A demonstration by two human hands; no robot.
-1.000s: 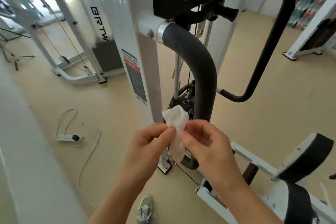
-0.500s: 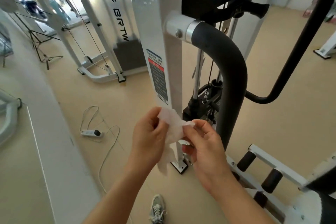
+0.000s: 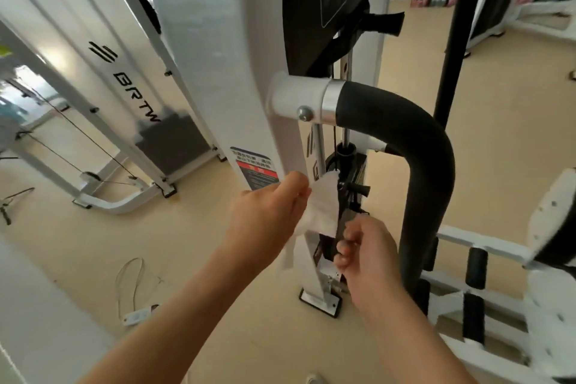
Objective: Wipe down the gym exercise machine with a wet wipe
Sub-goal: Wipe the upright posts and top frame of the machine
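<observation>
My left hand point(image 3: 268, 218) grips a crumpled white wet wipe point(image 3: 321, 206), which hangs in front of the gym machine's white upright post point(image 3: 218, 72), just below its warning label point(image 3: 255, 168). My right hand point(image 3: 364, 249) sits just below and right of the wipe with its fingers curled; no wipe shows between them. The black padded handle point(image 3: 414, 140) curves out of the post and down, right of both hands. Behind the wipe are the weight stack and its selector pin point(image 3: 355, 188).
A second white machine marked BRTW point(image 3: 103, 78) stands at the back left with cables. A power strip with a white cord point(image 3: 137, 315) lies on the beige floor. Black foam rollers point(image 3: 475, 265) and a seat pad point(image 3: 554, 218) are at the right. Another black bar point(image 3: 455, 25) rises behind.
The view has moved closer to the post. My right hand has come off the wipe and dropped lower; my left hand keeps the wipe and has lifted it toward the post.
</observation>
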